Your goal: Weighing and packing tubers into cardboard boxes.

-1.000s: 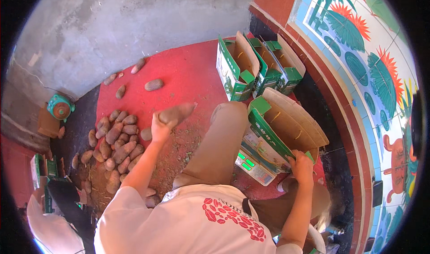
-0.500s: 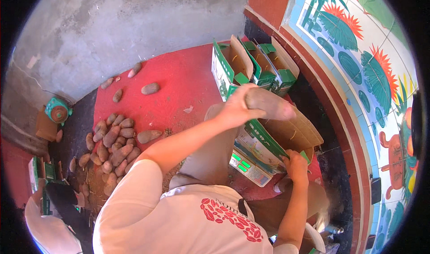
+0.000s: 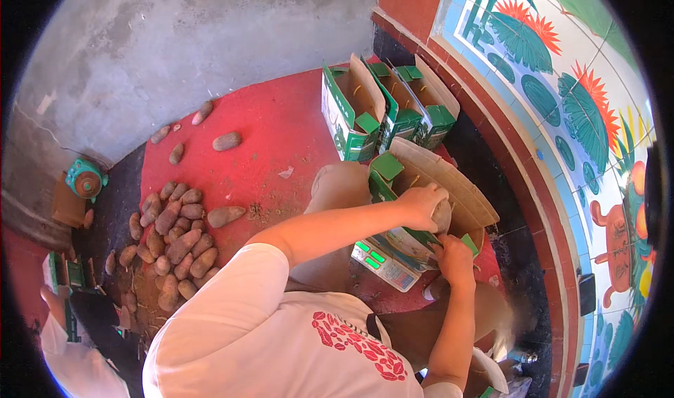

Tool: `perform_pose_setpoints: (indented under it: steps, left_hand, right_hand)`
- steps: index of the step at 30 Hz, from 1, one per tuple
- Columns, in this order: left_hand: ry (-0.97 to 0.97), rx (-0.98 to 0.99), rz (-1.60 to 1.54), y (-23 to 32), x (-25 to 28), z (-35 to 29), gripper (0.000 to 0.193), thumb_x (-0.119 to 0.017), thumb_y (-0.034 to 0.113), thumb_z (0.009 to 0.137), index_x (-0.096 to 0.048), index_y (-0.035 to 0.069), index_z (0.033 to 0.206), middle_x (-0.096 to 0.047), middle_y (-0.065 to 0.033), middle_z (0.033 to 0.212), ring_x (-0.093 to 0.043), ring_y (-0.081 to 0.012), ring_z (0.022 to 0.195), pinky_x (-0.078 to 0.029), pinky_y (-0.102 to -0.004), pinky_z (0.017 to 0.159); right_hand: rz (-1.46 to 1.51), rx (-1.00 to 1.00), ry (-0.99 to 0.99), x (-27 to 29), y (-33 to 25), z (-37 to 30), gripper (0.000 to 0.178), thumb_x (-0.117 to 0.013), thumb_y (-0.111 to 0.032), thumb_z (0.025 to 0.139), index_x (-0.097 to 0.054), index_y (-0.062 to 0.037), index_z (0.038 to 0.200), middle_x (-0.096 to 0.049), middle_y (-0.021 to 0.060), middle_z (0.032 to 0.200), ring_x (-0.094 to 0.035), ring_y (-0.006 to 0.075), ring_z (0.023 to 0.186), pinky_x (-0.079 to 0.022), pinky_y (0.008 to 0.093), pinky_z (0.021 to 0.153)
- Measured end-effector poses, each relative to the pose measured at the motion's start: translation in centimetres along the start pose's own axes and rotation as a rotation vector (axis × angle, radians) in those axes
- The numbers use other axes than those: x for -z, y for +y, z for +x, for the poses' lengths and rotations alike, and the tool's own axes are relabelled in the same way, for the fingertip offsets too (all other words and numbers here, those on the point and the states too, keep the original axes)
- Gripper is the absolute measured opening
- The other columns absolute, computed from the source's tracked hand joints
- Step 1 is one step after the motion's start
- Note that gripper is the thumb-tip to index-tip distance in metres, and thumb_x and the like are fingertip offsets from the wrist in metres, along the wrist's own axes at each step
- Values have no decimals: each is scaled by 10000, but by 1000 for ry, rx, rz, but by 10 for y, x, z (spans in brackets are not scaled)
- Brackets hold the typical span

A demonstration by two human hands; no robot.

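Observation:
My left hand [image 3: 423,206] is closed round a large brown tuber [image 3: 442,215], its lower part hidden, inside the open mouth of a green-and-white cardboard box [image 3: 404,243]. With closed fingers my right hand [image 3: 455,259] grips the near rim of the same box beside a green flap [image 3: 469,244]. The box appears to rest on a scale [image 3: 385,267] with lit green displays, between my legs. What lies deeper in the box is hidden by my hands and its wall.
A heap of brown tubers [image 3: 184,243] lies to the left, with a few loose tubers [image 3: 226,141] on the red mat [image 3: 267,117]. Several open boxes [image 3: 349,121] stand by the far corner. A teal round object [image 3: 87,180] sits on a carton. Another person's sleeve [image 3: 77,352] shows lower left.
My left hand has brought the tuber from above the box down into its mouth. My right hand keeps its hold on the rim. The view has shifted slightly.

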State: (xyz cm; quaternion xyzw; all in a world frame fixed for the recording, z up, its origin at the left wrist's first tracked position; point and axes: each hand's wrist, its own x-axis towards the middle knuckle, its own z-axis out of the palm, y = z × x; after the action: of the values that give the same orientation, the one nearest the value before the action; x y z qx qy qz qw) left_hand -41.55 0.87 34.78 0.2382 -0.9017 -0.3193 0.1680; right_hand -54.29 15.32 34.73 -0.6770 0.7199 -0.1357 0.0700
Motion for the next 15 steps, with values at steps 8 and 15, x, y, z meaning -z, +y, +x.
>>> perform_pose_setpoints:
  steps: [8,15]
  left_hand:
    - [-120,58,27,-7,-10,5,566,-725,267,620,-529,70,1113,-542,-151,1037,-571,-341,928,-468,-427,781]
    - [153,-174,-43,-19,8,-26,244,-631,168,765,-608,64,984,-598,-121,954,-581,-307,912,-469,-405,795]
  right_hand:
    - [-20,-34,-48,-2,0,2,145,-616,-155,772,-606,-36,854,-619,144,839,-596,327,822,-472,423,699]
    - [-16,-36,16,-3,-3,3,106,-603,-116,775,-609,-59,864,-606,132,814,-589,317,812,-466,418,692]
